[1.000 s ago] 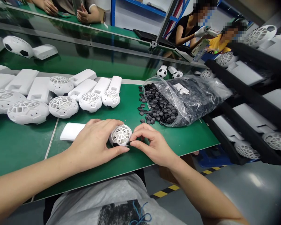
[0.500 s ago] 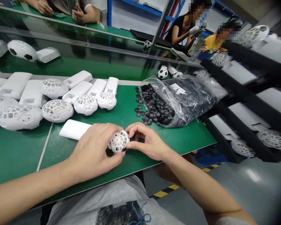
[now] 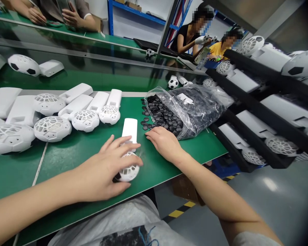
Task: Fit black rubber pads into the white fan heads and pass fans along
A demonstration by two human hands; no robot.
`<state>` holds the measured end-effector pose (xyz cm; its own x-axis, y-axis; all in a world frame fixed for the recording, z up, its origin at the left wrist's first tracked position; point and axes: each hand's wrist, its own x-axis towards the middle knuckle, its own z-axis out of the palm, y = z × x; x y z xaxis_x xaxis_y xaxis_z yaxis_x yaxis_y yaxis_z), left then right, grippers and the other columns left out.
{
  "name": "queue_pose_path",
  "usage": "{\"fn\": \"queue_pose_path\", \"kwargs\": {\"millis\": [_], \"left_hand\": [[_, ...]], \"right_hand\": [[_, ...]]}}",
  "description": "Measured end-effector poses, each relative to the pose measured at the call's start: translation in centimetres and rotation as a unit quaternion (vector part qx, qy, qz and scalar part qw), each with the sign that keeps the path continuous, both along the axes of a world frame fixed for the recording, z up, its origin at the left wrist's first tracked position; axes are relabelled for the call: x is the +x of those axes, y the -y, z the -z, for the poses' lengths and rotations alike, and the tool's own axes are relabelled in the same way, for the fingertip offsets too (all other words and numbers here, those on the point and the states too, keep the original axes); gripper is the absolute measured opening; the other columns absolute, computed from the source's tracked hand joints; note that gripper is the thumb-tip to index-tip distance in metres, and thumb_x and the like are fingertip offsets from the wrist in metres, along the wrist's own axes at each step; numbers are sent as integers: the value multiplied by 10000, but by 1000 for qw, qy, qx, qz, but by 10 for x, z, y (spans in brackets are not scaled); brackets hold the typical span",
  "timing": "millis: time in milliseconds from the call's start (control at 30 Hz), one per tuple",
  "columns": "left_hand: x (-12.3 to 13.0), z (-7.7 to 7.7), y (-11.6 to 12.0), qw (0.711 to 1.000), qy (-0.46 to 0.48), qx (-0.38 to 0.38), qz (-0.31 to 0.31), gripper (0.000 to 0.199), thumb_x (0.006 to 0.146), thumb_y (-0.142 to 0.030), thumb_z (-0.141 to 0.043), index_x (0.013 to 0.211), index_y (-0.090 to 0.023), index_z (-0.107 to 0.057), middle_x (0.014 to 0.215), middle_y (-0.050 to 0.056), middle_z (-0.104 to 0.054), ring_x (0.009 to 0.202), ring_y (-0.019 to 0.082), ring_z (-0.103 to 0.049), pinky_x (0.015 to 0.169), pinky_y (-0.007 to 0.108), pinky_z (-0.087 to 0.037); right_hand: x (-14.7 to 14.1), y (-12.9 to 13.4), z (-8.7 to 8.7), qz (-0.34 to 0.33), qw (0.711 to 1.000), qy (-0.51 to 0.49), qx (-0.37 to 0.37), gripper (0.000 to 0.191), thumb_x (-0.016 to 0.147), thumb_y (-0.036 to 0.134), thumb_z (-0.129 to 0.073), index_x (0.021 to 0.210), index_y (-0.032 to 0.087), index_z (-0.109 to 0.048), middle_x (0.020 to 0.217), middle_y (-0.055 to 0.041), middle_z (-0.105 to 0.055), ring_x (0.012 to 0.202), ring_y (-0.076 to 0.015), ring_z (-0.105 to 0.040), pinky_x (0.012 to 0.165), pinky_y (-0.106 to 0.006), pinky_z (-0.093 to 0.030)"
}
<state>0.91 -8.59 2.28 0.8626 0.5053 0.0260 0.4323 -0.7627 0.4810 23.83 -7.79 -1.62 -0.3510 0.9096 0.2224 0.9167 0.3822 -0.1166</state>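
Fingers spread, my left hand [image 3: 106,171] lies over a white soccer-ball-shaped housing [image 3: 129,172] with an open lattice face, on the green table. The fingers touch it without closing round it. A flat white handle [image 3: 129,129] extends from the housing toward the far side. My right hand [image 3: 165,143] is palm down at the near edge of a heap of black pentagon pieces [image 3: 166,112]. Its fingers are curled together, thumb hidden beneath; whatever they may hold is out of sight. The pieces spill from a clear plastic bag [image 3: 199,106].
Several similar white housings with handles [image 3: 52,128] line the table's left side. Black racks [image 3: 248,136] holding more of them stand at the right. Behind a low glass-like panel, a soccer-patterned unit [image 3: 24,65] lies at the far left. Several people [image 3: 186,41] sit across the table.
The housing has turned, so its handle now points away from me instead of left. My left hand's fingers have spread. My right hand has left the housing and moved to the black pieces.
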Motion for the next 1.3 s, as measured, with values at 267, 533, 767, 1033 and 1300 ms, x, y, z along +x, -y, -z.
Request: {"fn": "queue_pose_path", "kwargs": {"millis": [267, 533, 767, 1033, 1300], "left_hand": [[-4, 14, -21, 994, 87, -54, -47, 351, 698, -173, -590, 1030, -244, -504, 1180, 36, -541, 1339, 284, -192, 1055, 471, -296], [-5, 14, -21, 989, 88, -98, -64, 489, 711, -279, -640, 1152, -221, -437, 1274, 69, -464, 1362, 261, -149, 1076, 451, -290], [-5, 14, -21, 986, 109, -113, -63, 366, 745, -245, -572, 1092, -220, -459, 1282, 65, -462, 1366, 256, -150, 1077, 453, -283], [-2, 13, -18, 974, 124, -151, -113, 304, 720, -219, -540, 1015, -234, -472, 1247, 48, -479, 1369, 239, -162, 1071, 445, -289], [-6, 14, -19, 980, 94, -135, -111, 406, 686, -210, -541, 1083, -239, -465, 1411, 97, -336, 1338, 279, -257, 1023, 449, -345]], "right_hand": [[0, 20, -22, -18, 969, -242, -49, 212, 838, 122, -524, 1038, 179, -561, 870, -41, -611, 748, -143, -570, 672, -274, -484], [-33, 39, -33, -250, 948, -199, 16, 170, 877, 103, -480, 934, 157, -630, 847, -65, -623, 791, -151, -547, 690, -296, -438], [-45, 22, -30, -245, 942, -228, -32, 87, 876, 145, -505, 847, 200, -566, 789, -14, -621, 787, -151, -550, 728, -317, -413], [-47, 22, -26, -103, 863, -435, -234, 155, 772, 196, -652, 823, 194, -506, 781, 22, -529, 676, -99, -522, 642, -231, -467], [0, -28, -17, 41, 980, -188, -49, 59, 818, 167, -590, 809, 181, -647, 814, -29, -584, 803, -156, -536, 741, -291, -425]]}}
